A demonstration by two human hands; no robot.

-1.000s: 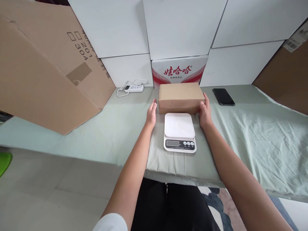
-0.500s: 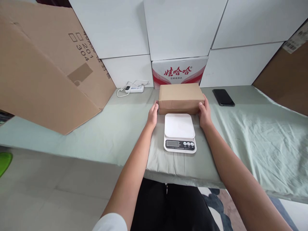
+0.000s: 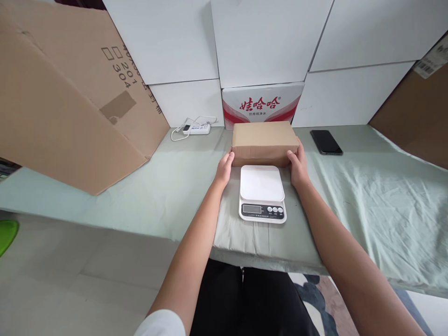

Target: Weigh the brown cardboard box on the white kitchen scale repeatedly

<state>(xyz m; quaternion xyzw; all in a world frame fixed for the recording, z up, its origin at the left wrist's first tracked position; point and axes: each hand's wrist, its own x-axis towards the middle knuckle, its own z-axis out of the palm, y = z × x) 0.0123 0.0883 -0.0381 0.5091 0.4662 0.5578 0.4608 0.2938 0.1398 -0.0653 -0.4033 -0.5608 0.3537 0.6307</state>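
Note:
A closed brown cardboard box (image 3: 265,140) sits behind a white kitchen scale (image 3: 262,191) on the cloth-covered table. My left hand (image 3: 224,167) grips the box's left end, with the thumb at its front corner. At the other end, my right hand (image 3: 297,163) has its thumb on the front face and its fingers around the side. Between my forearms lies the scale, its bare platform toward the box and its display and buttons toward me. The fingers behind the box's ends are partly hidden.
A white power strip (image 3: 196,129) with a cable lies at the back left, a black phone (image 3: 326,142) at the back right. A large carton (image 3: 77,102) leans on the left. White boxes (image 3: 261,42) line the back, above a red-and-white carton (image 3: 262,105).
My thumbs have shifted slightly on the box, the left one now at its front corner. The box and the scale stay in place; the view has moved a little.

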